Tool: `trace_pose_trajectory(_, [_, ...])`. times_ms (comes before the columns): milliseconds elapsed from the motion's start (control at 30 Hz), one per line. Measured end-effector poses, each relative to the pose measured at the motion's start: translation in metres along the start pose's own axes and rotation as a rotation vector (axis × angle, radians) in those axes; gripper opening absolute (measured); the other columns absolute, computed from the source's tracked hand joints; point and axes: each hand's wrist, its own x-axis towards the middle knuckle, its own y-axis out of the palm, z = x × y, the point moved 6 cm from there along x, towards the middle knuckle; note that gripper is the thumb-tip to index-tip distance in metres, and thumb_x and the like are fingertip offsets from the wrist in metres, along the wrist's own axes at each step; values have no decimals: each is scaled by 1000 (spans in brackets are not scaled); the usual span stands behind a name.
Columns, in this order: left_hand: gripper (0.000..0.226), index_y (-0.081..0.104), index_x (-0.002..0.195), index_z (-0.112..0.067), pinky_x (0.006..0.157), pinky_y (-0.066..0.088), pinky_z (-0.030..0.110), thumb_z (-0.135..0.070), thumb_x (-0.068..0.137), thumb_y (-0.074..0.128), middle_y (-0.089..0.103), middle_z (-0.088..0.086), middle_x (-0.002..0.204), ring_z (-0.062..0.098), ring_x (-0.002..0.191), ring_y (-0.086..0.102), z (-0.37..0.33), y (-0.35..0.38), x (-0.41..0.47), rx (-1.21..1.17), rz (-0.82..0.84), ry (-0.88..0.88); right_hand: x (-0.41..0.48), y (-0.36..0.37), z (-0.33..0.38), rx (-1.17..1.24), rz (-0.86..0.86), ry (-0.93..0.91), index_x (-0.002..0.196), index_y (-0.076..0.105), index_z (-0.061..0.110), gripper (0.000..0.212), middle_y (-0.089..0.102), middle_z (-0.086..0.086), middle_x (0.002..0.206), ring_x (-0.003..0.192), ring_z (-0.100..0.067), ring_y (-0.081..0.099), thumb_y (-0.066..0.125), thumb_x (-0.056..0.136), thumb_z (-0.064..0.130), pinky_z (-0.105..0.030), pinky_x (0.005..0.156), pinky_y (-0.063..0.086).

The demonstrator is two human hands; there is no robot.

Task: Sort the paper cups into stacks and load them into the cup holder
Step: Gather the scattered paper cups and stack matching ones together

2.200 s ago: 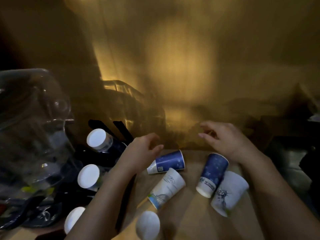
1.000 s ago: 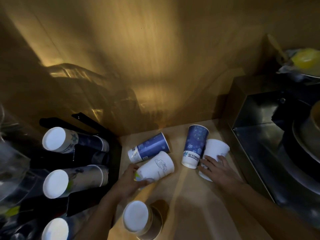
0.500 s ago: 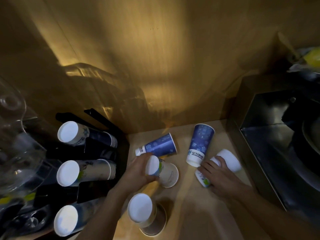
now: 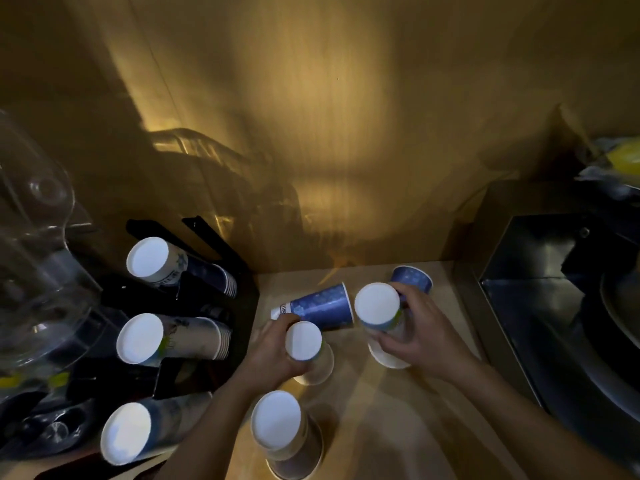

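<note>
Each hand's grip (image 4: 273,351) (image 4: 415,336) wraps one upturned white cup (image 4: 304,344) (image 4: 377,306).

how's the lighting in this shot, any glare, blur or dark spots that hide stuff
Head view: dim, warm light pools on the back wall and counter; the cup holder at left and metal box at right sink into shadow. White cup bottoms in the left hand and right hand glare. The clear container is streaky, and edges bend from wide-angle distortion.
</note>
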Motion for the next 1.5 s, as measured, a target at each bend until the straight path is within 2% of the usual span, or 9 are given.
trace_pose_trajectory(267, [67, 45, 102, -48, 87, 43, 23, -38, 48, 84, 49, -8, 110, 15, 109, 50, 20, 15, -1, -217, 30, -90, 14, 11, 40, 360, -107, -7, 111, 41, 38, 67, 51, 19, 114, 108, -2, 53, 81, 63, 13, -22, 86, 47])
trace_pose_trajectory(467, [72, 47, 112, -40, 78, 43, 11, -30, 52, 85, 56, -9, 114, 11, 107, 55, 24, 20, -2, -302, 20, -85, 24, 25, 52, 519, -118, -21, 107, 46, 39, 58, 57, 12, 112, 103, -2, 57, 78, 60, 26, -15, 80, 50])
trace_pose_trajectory(567, [71, 51, 116, -29, 86, 50, 21, -30, 52, 83, 62, -6, 116, 15, 112, 59, 25, 24, -3, -352, 12, -87, 25, 46, 46, 485, -61, 4, 106, 47, 39, 61, 58, 13, 111, 103, -5, 58, 82, 62, 16, -21, 82, 50])
trace_pose_trajectory(700, [60, 55, 113, -37, 95, 50, 32, -37, 60, 82, 65, -10, 116, 11, 112, 60, 33, 35, -9, -344, 30, -111, 20, 75, 33, 458, 29, 49, 106, 47, 41, 62, 58, 14, 110, 105, -1, 56, 82, 63, 13, -26, 86, 51])
trace_pose_trajectory(833, [52, 53, 97, -65, 74, 43, -1, -50, 55, 80, 63, -43, 96, -20, 94, 57, 40, 43, -20, -353, 120, -153, 13, 99, 17, 385, 173, 112, 110, 43, 41, 61, 55, 15, 115, 108, -3, 53, 80, 64, 24, -28, 90, 48])
trace_pose_trajectory(1000, [55, 53, 106, -44, 71, 41, -5, -42, 60, 82, 62, -25, 106, -23, 95, 55, 59, 61, -25, -481, 135, -233, -2, 127, -2, 268, 293, 197, 118, 35, 37, 68, 50, 18, 117, 110, 2, 47, 79, 66, 32, -8, 87, 38])
trace_pose_trajectory(1200, [64, 46, 111, -49, 76, 42, 5, -43, 59, 83, 58, -28, 110, -17, 98, 55, 60, 68, -21, -465, 146, -264, -2, 133, -8, 262, 307, 227, 118, 34, 37, 70, 48, 21, 116, 110, 3, 46, 80, 66, 32, -12, 90, 38])
trace_pose_trajectory(1367, [66, 49, 109, -47, 72, 44, 0, -48, 52, 83, 59, -24, 115, -20, 98, 55, 57, 62, -19, -525, 173, -257, 0, 133, -12, 206, 366, 222, 117, 30, 48, 69, 48, 28, 116, 108, 15, 43, 74, 64, 51, -7, 84, 37])
trace_pose_trajectory(1500, [72, 55, 118, -32, 95, 48, 32, -29, 52, 85, 61, -3, 125, 11, 116, 56, 54, 45, -17, -847, 196, -326, 5, 124, -18, 187, 471, 208, 115, 32, 56, 69, 50, 28, 121, 111, 11, 45, 75, 60, 55, -22, 95, 41])
